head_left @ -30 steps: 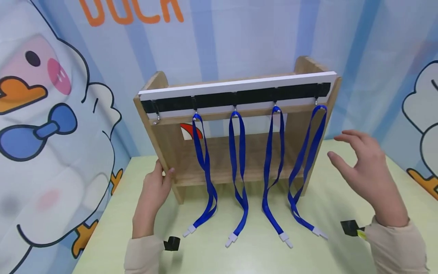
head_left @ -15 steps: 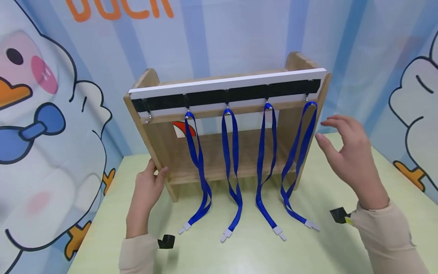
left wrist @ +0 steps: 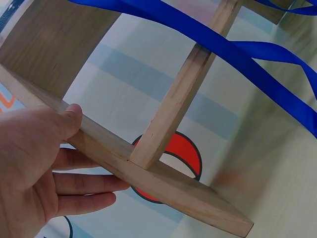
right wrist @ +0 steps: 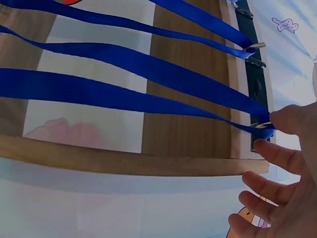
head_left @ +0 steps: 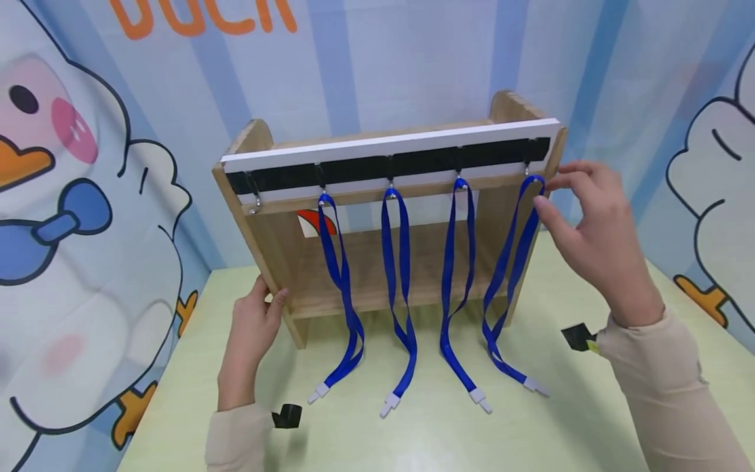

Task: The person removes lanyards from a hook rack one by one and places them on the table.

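Note:
A small wooden shelf rack (head_left: 368, 262) stands on the table, with a white-and-black hook strip (head_left: 354, 172) along its upper front. My left hand (head_left: 253, 331) grips the rack's left side panel, thumb in front and fingers behind, as the left wrist view shows. Blue lanyards with white clips hang from several hooks; the rightmost lanyard (head_left: 522, 259) is nearest my right hand (head_left: 601, 229). In the right wrist view the thumb (right wrist: 290, 119) is right at that lanyard's looped top, beside the hook, while the other fingers stay spread apart from it. The leftmost hook (head_left: 255, 203) bears no lanyard.
The pale table (head_left: 436, 439) extends in front of the rack, and the lanyard clips hang low over it. Behind and at both sides is a blue striped cloth backdrop (head_left: 413, 59) with duck drawings. A black piece (head_left: 287, 415) sticks out from the left cuff.
My right hand has moved left and up, from beside the rack to the top of the rightmost lanyard. The left hand keeps its grip on the side panel. The head view has shifted slightly.

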`<state>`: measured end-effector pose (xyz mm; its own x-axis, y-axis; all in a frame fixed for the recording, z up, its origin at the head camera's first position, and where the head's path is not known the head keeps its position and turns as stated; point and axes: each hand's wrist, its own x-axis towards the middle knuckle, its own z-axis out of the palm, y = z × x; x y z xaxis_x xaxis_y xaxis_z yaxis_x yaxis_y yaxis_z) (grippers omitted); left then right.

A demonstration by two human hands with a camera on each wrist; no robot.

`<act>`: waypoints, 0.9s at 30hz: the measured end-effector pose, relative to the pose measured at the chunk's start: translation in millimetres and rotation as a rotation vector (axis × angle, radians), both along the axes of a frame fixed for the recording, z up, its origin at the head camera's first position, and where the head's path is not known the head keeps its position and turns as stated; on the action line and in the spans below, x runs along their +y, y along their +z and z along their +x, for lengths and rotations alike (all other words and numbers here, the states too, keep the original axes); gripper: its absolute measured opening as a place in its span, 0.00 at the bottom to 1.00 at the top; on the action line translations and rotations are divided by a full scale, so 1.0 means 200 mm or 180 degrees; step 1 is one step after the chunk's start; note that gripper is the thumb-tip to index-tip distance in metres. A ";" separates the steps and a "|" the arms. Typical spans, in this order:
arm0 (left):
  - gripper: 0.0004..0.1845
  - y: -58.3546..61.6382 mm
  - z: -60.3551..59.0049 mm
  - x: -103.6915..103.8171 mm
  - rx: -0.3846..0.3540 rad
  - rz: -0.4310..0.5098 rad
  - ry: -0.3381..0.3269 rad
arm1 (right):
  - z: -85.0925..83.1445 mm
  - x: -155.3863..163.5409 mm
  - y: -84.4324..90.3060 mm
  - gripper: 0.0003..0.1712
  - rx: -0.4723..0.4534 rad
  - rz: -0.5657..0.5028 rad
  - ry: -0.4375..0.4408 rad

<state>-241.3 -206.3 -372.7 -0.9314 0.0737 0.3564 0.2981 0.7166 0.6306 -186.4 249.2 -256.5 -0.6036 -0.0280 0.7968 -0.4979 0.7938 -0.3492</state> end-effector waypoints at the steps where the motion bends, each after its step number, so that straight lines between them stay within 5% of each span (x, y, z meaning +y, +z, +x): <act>1: 0.24 0.00 0.00 0.00 -0.0002 -0.0002 -0.0001 | 0.00 0.00 0.01 0.11 0.0016 -0.0012 -0.0016; 12: 0.23 0.00 -0.01 0.02 0.0033 0.0012 0.0038 | 0.00 -0.03 0.06 0.05 0.0115 -0.0018 -0.0065; 27: 0.21 0.00 -0.01 0.01 0.0075 0.0026 0.0053 | 0.13 -0.03 0.00 0.04 0.0156 -0.0209 -0.0194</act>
